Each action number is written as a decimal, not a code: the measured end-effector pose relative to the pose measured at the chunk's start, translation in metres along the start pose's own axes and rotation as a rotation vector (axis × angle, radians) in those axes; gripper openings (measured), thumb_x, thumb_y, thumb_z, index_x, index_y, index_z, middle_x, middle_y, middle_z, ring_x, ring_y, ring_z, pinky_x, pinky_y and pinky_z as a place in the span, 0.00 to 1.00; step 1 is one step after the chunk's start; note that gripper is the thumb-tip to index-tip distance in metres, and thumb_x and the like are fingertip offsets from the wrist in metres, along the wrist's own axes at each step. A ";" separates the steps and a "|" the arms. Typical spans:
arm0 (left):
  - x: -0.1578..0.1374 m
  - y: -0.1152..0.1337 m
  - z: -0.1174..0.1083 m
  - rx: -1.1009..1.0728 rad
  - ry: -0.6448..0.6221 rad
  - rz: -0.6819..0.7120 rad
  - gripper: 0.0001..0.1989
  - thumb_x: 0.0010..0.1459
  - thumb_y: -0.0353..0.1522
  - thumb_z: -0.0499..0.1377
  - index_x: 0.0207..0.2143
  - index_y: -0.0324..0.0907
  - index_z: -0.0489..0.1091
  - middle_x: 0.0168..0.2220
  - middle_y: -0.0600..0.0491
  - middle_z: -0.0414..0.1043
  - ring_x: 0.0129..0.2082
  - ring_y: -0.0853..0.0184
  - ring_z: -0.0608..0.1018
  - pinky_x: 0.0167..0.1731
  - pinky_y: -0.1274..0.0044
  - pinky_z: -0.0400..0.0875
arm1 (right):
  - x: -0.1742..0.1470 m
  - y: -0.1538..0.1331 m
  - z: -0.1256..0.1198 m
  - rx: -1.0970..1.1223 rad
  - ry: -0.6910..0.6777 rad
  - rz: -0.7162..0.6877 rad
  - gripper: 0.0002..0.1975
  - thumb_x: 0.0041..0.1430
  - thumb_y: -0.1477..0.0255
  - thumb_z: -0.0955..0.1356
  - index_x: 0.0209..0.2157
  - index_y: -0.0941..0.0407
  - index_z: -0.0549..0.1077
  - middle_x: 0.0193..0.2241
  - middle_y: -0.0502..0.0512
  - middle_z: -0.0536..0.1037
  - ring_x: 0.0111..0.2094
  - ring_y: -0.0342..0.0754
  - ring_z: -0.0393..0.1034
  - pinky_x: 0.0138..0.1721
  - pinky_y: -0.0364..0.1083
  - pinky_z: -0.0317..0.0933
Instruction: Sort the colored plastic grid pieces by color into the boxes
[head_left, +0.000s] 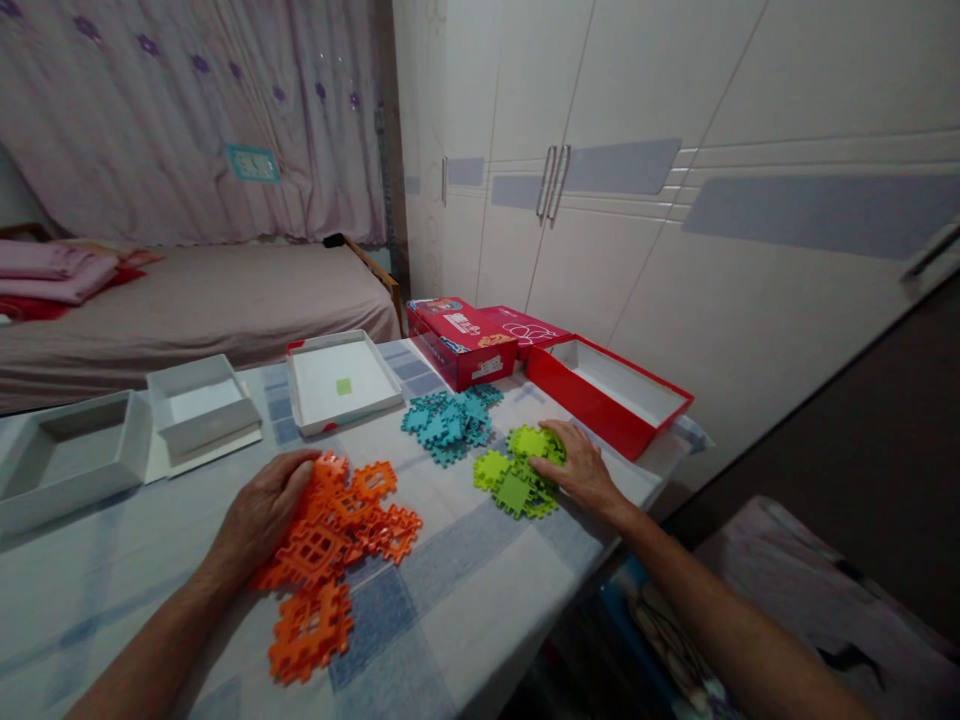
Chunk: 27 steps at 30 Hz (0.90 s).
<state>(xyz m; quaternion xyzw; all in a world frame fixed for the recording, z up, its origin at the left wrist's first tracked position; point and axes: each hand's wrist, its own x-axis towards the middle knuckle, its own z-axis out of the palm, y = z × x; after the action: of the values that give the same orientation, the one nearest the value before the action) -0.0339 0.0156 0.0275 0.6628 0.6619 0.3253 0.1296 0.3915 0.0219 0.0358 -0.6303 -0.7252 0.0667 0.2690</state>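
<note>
My left hand lies against the left edge of a pile of orange interlocking plastic pieces. Its fingers look extended and close together, touching the pile's far left side; part of them is hidden. Toward the right, my right hand cups the right side of a smaller heap of lime-green interlocking pieces, with thumb and fingers around an upper piece. Between and beyond the two heaps sits a third pile of teal interlocking pieces, which neither hand touches. The pieces have toothed edges, and some have openwork centres.
A checked cloth covers the table. Along the back stand a shallow white lid, a closed red box and an open red box. Two white trays are at left. A bed and wardrobe lie beyond.
</note>
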 end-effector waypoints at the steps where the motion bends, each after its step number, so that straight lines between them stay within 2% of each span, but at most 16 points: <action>1: 0.000 0.000 0.000 0.002 0.001 0.004 0.23 0.57 0.45 0.45 0.43 0.43 0.72 0.45 0.48 0.76 0.46 0.58 0.77 0.52 0.67 0.68 | 0.001 -0.004 0.001 -0.005 0.012 -0.010 0.25 0.55 0.59 0.67 0.52 0.54 0.68 0.54 0.58 0.70 0.54 0.56 0.63 0.53 0.57 0.56; 4: 0.000 0.002 0.000 0.006 0.008 0.020 0.23 0.56 0.45 0.45 0.42 0.42 0.72 0.45 0.48 0.77 0.46 0.58 0.77 0.51 0.68 0.69 | 0.003 -0.013 0.003 -0.045 0.025 0.010 0.22 0.57 0.60 0.66 0.51 0.53 0.69 0.52 0.57 0.71 0.54 0.57 0.63 0.51 0.59 0.57; 8: 0.000 0.003 -0.001 0.008 -0.001 0.013 0.24 0.57 0.45 0.45 0.43 0.42 0.72 0.45 0.47 0.76 0.46 0.58 0.77 0.50 0.68 0.69 | 0.004 -0.016 0.003 -0.087 -0.020 -0.007 0.29 0.55 0.56 0.67 0.56 0.53 0.66 0.55 0.59 0.69 0.57 0.59 0.60 0.51 0.60 0.57; 11: 0.000 0.002 -0.001 0.004 0.005 0.025 0.23 0.57 0.45 0.45 0.42 0.43 0.72 0.45 0.48 0.76 0.46 0.59 0.77 0.50 0.69 0.69 | 0.007 -0.009 0.004 -0.094 -0.022 -0.046 0.29 0.54 0.56 0.68 0.55 0.54 0.67 0.55 0.60 0.69 0.56 0.59 0.61 0.52 0.60 0.58; 15: 0.001 -0.005 0.001 -0.001 0.013 0.042 0.23 0.57 0.46 0.46 0.42 0.44 0.72 0.45 0.50 0.76 0.46 0.59 0.77 0.51 0.70 0.69 | 0.013 0.002 0.004 -0.013 0.101 -0.105 0.27 0.53 0.60 0.69 0.53 0.56 0.68 0.52 0.60 0.71 0.53 0.57 0.64 0.54 0.56 0.58; 18: 0.002 -0.009 0.003 -0.007 0.005 0.032 0.23 0.57 0.47 0.46 0.43 0.44 0.72 0.46 0.50 0.76 0.47 0.59 0.77 0.51 0.69 0.68 | 0.016 0.011 0.007 0.079 0.216 -0.072 0.28 0.51 0.64 0.69 0.54 0.55 0.66 0.50 0.60 0.71 0.50 0.55 0.67 0.51 0.55 0.61; 22: 0.002 -0.011 0.003 -0.013 -0.005 0.010 0.24 0.57 0.47 0.46 0.43 0.45 0.72 0.46 0.50 0.76 0.48 0.58 0.76 0.51 0.68 0.68 | 0.019 0.018 0.010 0.202 0.292 -0.030 0.26 0.50 0.69 0.68 0.53 0.54 0.65 0.48 0.58 0.72 0.46 0.53 0.68 0.49 0.54 0.62; 25: 0.001 -0.012 0.003 -0.014 0.002 0.015 0.24 0.57 0.47 0.46 0.43 0.45 0.72 0.46 0.50 0.76 0.48 0.57 0.76 0.51 0.67 0.68 | 0.024 0.016 0.000 0.250 0.387 -0.008 0.25 0.49 0.69 0.67 0.51 0.54 0.66 0.46 0.57 0.73 0.44 0.52 0.70 0.48 0.53 0.63; 27: 0.002 -0.011 0.003 -0.013 0.003 0.018 0.24 0.57 0.47 0.46 0.43 0.44 0.72 0.46 0.49 0.76 0.48 0.57 0.76 0.51 0.67 0.69 | 0.034 0.014 -0.017 0.226 0.465 -0.035 0.25 0.49 0.68 0.68 0.51 0.54 0.66 0.46 0.57 0.74 0.44 0.53 0.70 0.47 0.53 0.63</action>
<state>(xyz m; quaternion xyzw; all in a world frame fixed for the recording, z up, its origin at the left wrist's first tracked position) -0.0410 0.0190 0.0192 0.6674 0.6541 0.3316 0.1299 0.4097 0.0531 0.0542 -0.5822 -0.6425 -0.0042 0.4983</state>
